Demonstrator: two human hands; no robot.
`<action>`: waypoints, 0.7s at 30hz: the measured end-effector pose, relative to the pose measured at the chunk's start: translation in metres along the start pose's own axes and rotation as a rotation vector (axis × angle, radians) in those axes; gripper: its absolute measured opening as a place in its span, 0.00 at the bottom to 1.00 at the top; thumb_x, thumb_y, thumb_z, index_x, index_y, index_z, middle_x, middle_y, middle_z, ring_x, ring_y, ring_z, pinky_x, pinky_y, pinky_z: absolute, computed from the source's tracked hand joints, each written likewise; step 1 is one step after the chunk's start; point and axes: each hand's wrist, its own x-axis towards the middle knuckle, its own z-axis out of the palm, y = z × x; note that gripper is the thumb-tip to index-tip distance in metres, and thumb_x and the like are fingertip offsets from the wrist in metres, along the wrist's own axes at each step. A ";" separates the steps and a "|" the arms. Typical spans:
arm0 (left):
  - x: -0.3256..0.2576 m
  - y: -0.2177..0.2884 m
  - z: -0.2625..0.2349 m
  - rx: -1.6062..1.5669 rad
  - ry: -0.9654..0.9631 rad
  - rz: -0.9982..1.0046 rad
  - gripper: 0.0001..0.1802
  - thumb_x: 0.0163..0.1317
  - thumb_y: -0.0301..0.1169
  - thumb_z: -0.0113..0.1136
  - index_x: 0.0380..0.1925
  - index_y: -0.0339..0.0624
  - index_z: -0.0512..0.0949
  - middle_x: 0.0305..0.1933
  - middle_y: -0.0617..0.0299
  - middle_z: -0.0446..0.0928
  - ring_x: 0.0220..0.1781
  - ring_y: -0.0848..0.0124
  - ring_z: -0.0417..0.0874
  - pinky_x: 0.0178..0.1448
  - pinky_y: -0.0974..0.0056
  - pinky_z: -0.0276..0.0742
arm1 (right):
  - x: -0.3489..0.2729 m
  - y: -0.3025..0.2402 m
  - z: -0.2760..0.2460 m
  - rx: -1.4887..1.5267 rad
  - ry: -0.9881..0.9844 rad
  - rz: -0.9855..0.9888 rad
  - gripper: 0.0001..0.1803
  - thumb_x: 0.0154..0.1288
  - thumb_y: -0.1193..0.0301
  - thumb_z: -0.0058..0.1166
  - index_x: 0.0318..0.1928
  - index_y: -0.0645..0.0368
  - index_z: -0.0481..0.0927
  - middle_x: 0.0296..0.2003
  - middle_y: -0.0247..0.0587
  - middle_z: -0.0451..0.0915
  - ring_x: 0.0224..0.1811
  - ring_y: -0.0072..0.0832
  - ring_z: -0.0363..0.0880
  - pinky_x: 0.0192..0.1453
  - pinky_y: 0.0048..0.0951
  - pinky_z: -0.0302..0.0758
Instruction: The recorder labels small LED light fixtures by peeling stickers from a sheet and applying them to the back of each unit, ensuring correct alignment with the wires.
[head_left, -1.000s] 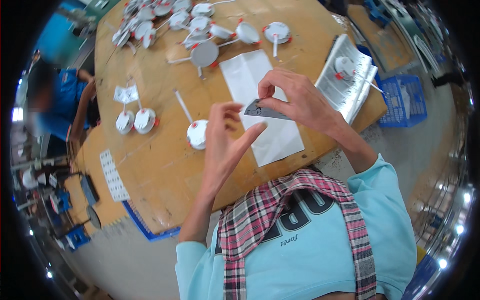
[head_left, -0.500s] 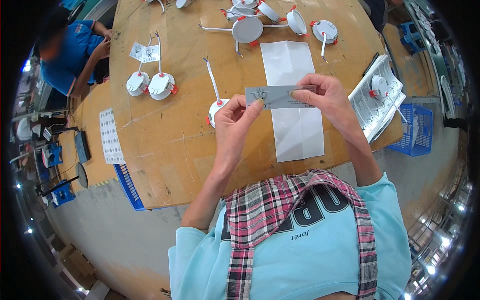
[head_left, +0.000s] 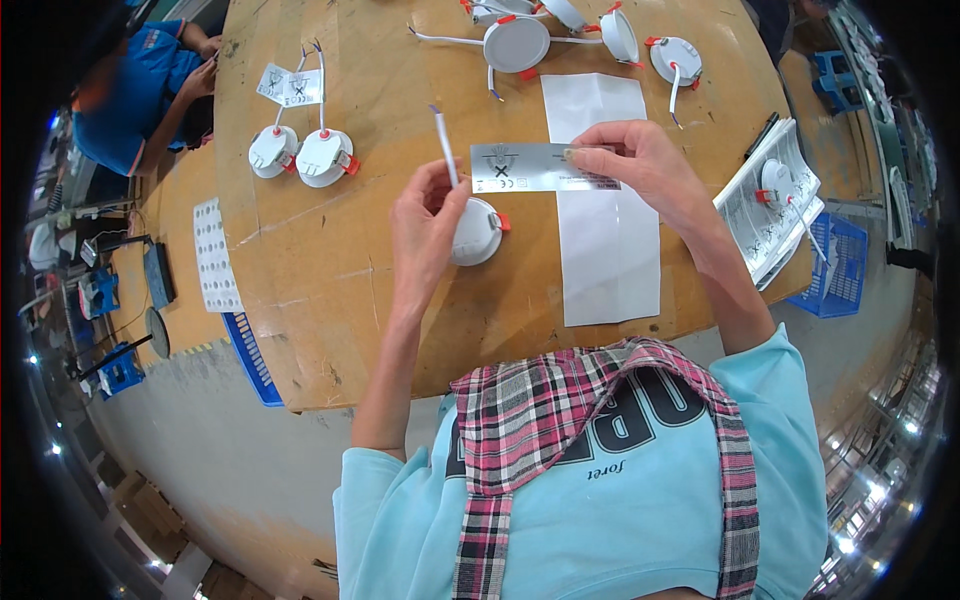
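My right hand pinches the right part of a silver printed label, holding it flat above the table. My left hand is closed on the white cable of a round white downlight with a red clip. The cable points up and away from me, close to the label's left end. Beneath the label lies a long white paper strip with fold lines. At the left, two downlights lie with similar labels around their cables.
More white downlights lie at the far side, one apart from them. A stack of printed sheets bears another downlight on the right. Blue baskets flank the table. A person in blue sits at the left.
My left hand has let go of the label, moved left and taken hold of the downlight's cable. My right hand still holds the label, now slightly farther from me.
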 end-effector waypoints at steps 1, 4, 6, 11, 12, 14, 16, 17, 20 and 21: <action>-0.001 0.000 0.003 -0.001 0.001 -0.004 0.16 0.63 0.27 0.58 0.50 0.31 0.75 0.38 0.58 0.81 0.40 0.74 0.81 0.47 0.68 0.78 | 0.002 -0.001 0.002 0.000 -0.003 0.004 0.15 0.62 0.65 0.58 0.39 0.67 0.82 0.27 0.32 0.78 0.30 0.16 0.73 0.34 0.19 0.69; -0.004 0.004 0.006 -0.031 -0.053 -0.009 0.18 0.63 0.25 0.57 0.52 0.30 0.73 0.42 0.56 0.80 0.42 0.74 0.81 0.47 0.69 0.78 | 0.008 -0.003 0.008 -0.048 0.014 -0.027 0.15 0.62 0.65 0.58 0.40 0.67 0.82 0.28 0.33 0.78 0.30 0.16 0.73 0.34 0.19 0.69; -0.004 0.010 0.004 -0.188 -0.044 -0.067 0.22 0.69 0.33 0.50 0.57 0.29 0.69 0.51 0.53 0.77 0.49 0.72 0.79 0.51 0.67 0.76 | 0.010 -0.005 0.014 -0.059 0.037 -0.073 0.15 0.63 0.66 0.57 0.42 0.66 0.82 0.29 0.34 0.79 0.31 0.17 0.75 0.36 0.19 0.71; -0.001 0.003 -0.017 -0.380 -0.003 -0.098 0.34 0.72 0.53 0.37 0.59 0.30 0.65 0.56 0.53 0.73 0.56 0.69 0.74 0.57 0.61 0.71 | 0.021 -0.006 0.032 0.075 0.051 -0.143 0.15 0.63 0.68 0.58 0.46 0.65 0.79 0.34 0.36 0.80 0.35 0.19 0.78 0.41 0.21 0.76; -0.001 0.003 -0.018 -0.416 0.005 -0.085 0.35 0.71 0.55 0.38 0.58 0.32 0.67 0.55 0.55 0.73 0.56 0.70 0.74 0.55 0.62 0.71 | 0.024 -0.005 0.035 0.092 0.059 -0.158 0.16 0.63 0.69 0.58 0.48 0.64 0.78 0.35 0.37 0.80 0.36 0.20 0.78 0.42 0.22 0.77; -0.002 0.008 -0.019 -0.453 0.019 -0.075 0.36 0.70 0.58 0.39 0.56 0.33 0.68 0.54 0.56 0.73 0.55 0.71 0.73 0.54 0.63 0.71 | 0.028 -0.006 0.040 0.069 0.050 -0.173 0.16 0.62 0.69 0.58 0.48 0.64 0.77 0.35 0.38 0.80 0.36 0.21 0.78 0.41 0.23 0.77; -0.003 0.016 -0.018 -0.461 0.004 -0.079 0.39 0.67 0.64 0.37 0.53 0.35 0.69 0.52 0.57 0.73 0.53 0.72 0.73 0.52 0.64 0.70 | 0.031 -0.007 0.046 0.047 0.040 -0.189 0.16 0.62 0.69 0.58 0.48 0.64 0.76 0.35 0.38 0.79 0.35 0.22 0.78 0.41 0.24 0.77; -0.003 0.017 -0.019 -0.461 0.009 -0.081 0.39 0.67 0.64 0.37 0.53 0.35 0.69 0.52 0.57 0.73 0.53 0.72 0.73 0.52 0.64 0.70 | 0.033 -0.009 0.048 -0.010 0.063 -0.189 0.16 0.62 0.69 0.59 0.49 0.63 0.76 0.34 0.39 0.79 0.35 0.23 0.78 0.40 0.25 0.77; 0.001 0.023 -0.020 -0.521 0.008 -0.098 0.34 0.66 0.60 0.46 0.51 0.36 0.71 0.49 0.59 0.75 0.49 0.75 0.73 0.49 0.67 0.69 | 0.035 -0.012 0.052 -0.049 0.082 -0.184 0.18 0.62 0.69 0.59 0.50 0.62 0.75 0.34 0.40 0.79 0.35 0.24 0.78 0.39 0.26 0.76; 0.004 0.027 -0.021 -0.394 -0.023 -0.120 0.28 0.66 0.53 0.52 0.48 0.37 0.74 0.46 0.61 0.76 0.46 0.76 0.74 0.48 0.68 0.69 | 0.036 -0.012 0.052 -0.031 0.081 -0.182 0.18 0.61 0.69 0.59 0.51 0.62 0.75 0.34 0.40 0.79 0.35 0.24 0.78 0.39 0.26 0.76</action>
